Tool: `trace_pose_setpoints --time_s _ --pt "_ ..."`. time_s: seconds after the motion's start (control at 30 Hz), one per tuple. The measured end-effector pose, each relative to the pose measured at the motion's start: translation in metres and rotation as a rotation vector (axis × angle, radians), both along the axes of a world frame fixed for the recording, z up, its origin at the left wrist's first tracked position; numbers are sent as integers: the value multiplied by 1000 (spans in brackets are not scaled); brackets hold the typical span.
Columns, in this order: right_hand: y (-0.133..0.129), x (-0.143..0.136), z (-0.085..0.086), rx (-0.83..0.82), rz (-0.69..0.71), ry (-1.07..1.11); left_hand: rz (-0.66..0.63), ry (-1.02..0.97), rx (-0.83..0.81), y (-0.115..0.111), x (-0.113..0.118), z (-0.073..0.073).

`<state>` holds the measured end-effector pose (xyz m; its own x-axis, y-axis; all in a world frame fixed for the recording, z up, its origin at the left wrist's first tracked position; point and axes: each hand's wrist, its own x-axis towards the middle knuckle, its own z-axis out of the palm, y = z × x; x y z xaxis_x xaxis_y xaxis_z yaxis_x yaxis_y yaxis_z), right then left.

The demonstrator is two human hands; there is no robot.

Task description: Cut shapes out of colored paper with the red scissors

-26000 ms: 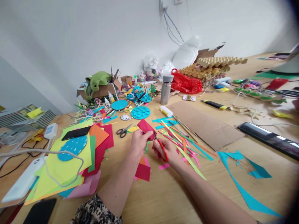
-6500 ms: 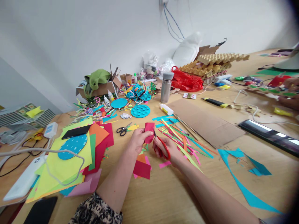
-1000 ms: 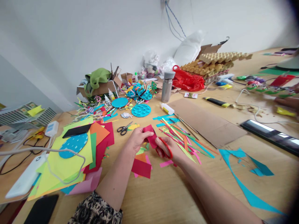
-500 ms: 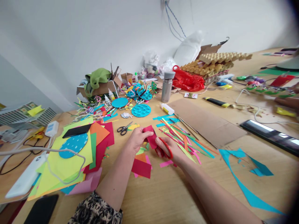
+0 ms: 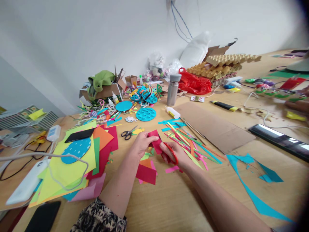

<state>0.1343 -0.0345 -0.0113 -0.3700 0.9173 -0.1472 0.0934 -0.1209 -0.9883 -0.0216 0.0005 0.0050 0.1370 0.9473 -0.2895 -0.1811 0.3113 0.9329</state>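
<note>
Between thumb and fingers, my left hand [image 5: 143,144] pinches a piece of red paper [image 5: 155,141]. My right hand [image 5: 175,152] is wrapped around a pair of scissors with red handles [image 5: 173,155]; the blades meet the paper's right edge and are mostly hidden. Below the hands lie a red paper rectangle [image 5: 147,175] and an orange scrap [image 5: 145,162], with pink and green bits around them. Just right of my right hand is a pile of coloured paper strips [image 5: 190,141]. Black-handled scissors [image 5: 127,133] rest left of the paper.
Coloured sheets [image 5: 79,174] with a black phone [image 5: 79,135] are at left, crossed by a white cable. Blue discs [image 5: 145,114], a steel bottle [image 5: 173,90] and a cardboard sheet [image 5: 212,127] stand or lie beyond. Blue offcuts [image 5: 251,190] are at right. Another person's hand [image 5: 298,105] shows far right.
Almost nothing differs. Both hands, the red paper and the scissors stay in nearly the same place. At the far right, the other person's hand has shifted slightly.
</note>
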Motion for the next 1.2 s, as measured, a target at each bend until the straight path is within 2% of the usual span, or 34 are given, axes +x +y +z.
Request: trace_pose_setpoints --time_s 0.37,1.2 --pt "1 0 -1 -1 -1 18 20 -20 6 1 1 1" --pt "0 1 -1 -14 15 9 -24 -47 -22 -1 0 2"
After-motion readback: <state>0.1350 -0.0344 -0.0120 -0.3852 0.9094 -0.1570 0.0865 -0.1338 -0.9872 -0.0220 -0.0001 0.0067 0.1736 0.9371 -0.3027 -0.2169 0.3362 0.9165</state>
